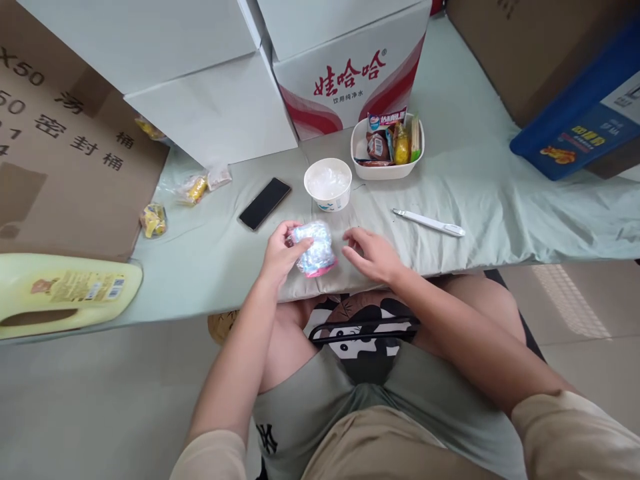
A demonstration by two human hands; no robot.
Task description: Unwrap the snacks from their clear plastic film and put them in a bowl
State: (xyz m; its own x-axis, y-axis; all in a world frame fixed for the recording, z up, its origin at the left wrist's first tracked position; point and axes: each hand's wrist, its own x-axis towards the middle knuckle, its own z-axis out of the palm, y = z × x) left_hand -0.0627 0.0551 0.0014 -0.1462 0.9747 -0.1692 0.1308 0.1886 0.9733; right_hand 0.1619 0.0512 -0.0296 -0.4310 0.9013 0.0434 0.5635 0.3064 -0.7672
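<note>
A bundle in clear bubble wrap, with pink at its lower edge, is in my left hand. The thumb lies across its front and the fingers are behind it. What the wrap covers cannot be made out. My right hand is just to the right of the bundle, apart from it, with its fingers bent, spaced apart and holding nothing. Beyond the hands stands a round white paper bowl with clear plastic film in it.
A black phone lies left of the bowl. A white utility knife rests at right. Behind stand a white tub of packaged snacks and white cartons. Small wrapped items and a yellow jug are left; a blue box is right.
</note>
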